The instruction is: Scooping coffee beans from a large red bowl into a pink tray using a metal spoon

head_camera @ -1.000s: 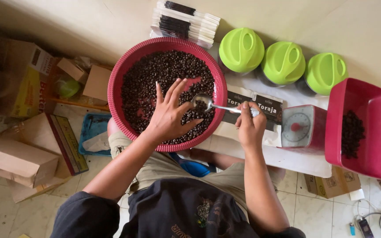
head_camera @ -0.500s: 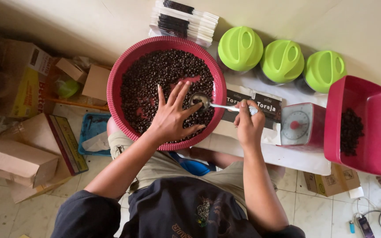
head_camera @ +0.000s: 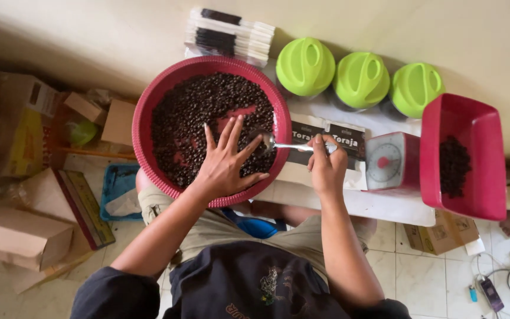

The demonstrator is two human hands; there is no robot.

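Left hand (head_camera: 226, 165) spread flat, fingers (head_camera: 232, 131) wide and splayed, palm down over the lower right part of the round red basin (head_camera: 149, 100). Fingertips resting on or just above the dark coffee beans (head_camera: 196, 106); contact not certain. Beans fill most of the basin, thinned to bare red patches near centre, just above the fingertips.

Right hand (head_camera: 326, 168) closed in a fist round the handle of a metal spoon (head_camera: 281, 145), centre of frame. Spoon bowl pointing left, lying over the basin's right rim, just beside the left thumb and index tip. Whether beans sit in the spoon bowl: cannot tell.

Basin in upper centre-left of frame, seemingly propped on the person's lap and the edge of a low white table (head_camera: 385, 207).

On the table, right of the spoon hand: flat dark pouches (head_camera: 326, 137) partly under the knuckles, a small red kitchen scale (head_camera: 392, 162) with round dial, then a red rectangular tub (head_camera: 473, 127) at right edge of frame, a small heap of beans inside.

Along the top: three jars with lime-green lids (head_camera: 361, 77) in a row, a stack of black-and-white packets (head_camera: 228, 35) left of them.

Lower left: cardboard boxes (head_camera: 22, 236) on tiled floor.
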